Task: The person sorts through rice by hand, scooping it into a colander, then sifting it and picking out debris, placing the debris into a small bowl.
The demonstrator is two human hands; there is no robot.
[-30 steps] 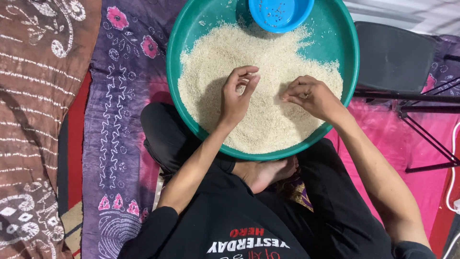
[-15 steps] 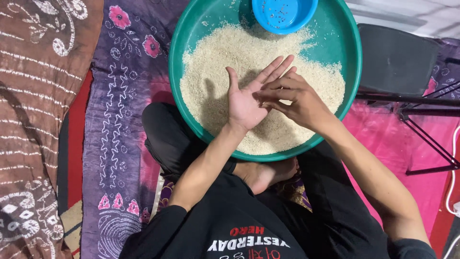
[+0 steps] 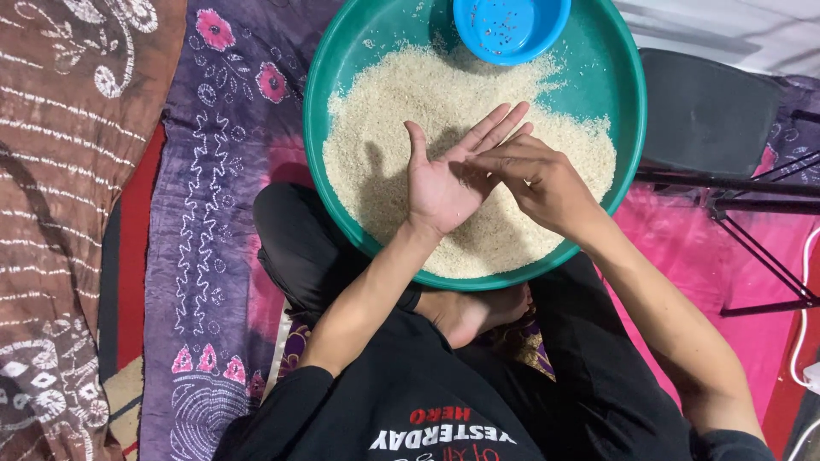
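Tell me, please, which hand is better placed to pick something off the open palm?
Right, probably. The right hand is palm down with its fingertips already over the left hand, which lies open, palm up, above the rice in the green basin.

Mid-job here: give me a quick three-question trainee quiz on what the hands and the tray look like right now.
1. True or false: the left hand is held palm up over the rice.
2. What is the right hand touching? A) the blue bowl B) the left palm C) the tray rim
3. Where does the blue bowl sit in the green tray: at the far edge or the near edge?

Key: 1 true; 2 B; 3 the far edge, away from the person.
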